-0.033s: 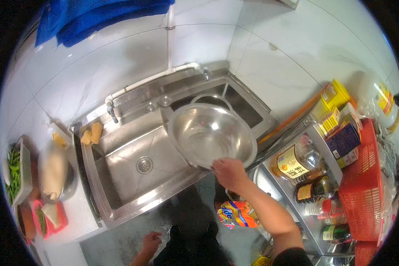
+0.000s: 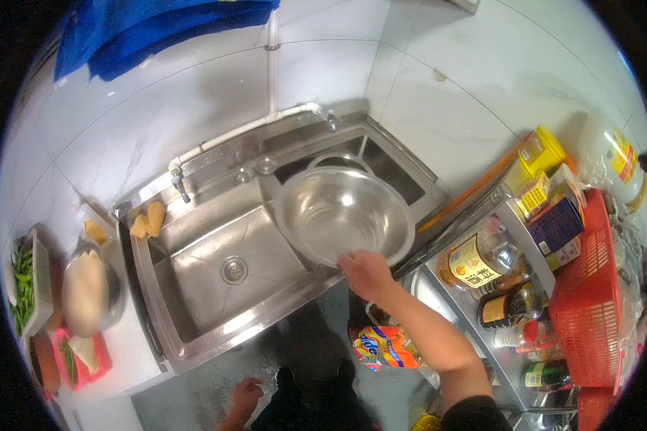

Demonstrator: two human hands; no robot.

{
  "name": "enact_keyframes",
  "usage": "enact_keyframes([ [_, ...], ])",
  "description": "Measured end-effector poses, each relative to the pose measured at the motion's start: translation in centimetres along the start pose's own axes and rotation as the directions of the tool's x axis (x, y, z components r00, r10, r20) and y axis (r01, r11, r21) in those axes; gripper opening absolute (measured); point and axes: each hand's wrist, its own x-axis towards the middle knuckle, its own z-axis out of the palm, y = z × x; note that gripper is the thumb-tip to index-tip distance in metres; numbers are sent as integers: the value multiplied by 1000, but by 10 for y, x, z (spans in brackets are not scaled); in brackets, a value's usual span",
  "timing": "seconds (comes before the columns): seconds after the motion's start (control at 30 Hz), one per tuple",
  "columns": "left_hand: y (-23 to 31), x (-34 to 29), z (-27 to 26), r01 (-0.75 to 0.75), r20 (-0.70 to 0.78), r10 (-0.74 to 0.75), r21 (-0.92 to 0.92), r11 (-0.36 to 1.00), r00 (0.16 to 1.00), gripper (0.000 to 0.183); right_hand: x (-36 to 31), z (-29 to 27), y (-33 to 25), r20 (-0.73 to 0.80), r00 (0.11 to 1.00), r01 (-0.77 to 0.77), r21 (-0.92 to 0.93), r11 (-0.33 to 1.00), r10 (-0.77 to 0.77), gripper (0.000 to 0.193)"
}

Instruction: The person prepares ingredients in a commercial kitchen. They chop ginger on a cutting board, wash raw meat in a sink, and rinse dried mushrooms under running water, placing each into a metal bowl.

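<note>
White tiled walls are backing a steel sink unit. Over its right side, the right hand is pinching a metal basin by its near rim — the left hand is dangling low, fingers loosely parted.

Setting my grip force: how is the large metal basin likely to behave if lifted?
The metal basin looks thin-walled, so it is probably stiff yet fairly light for its size. Its smooth, shiny surface suggests it could slip, especially if wet. With only the right hand at its near edge, the far side would likely dip.
</note>
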Motion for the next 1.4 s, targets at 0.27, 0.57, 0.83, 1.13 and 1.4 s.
enact_keyframes([
  [0.27,-33,10,-4,50,34,-51,42,998,998,38,46,88,46,32,997,-67,-109,992,71,13],
  [0.57,-27,46,19,-96,202,132,-176,980,971,36,37,98,24,-290,918,-306,-82,949,271,33],
  [0.83,36,64,76,-121,297,116,-1,993,948,31,-73,103,14,-407,799,-413,163,896,442,52],
  [1.13,58,135,208,-109,596,10,130,986,803,31,-393,210,121,217,-234,-430,851,-301,948,66],
  [1.4,95,242,412,105,647,-81,1,995,759,20,-410,246,206,508,43,-231,843,-486,860,65],
])
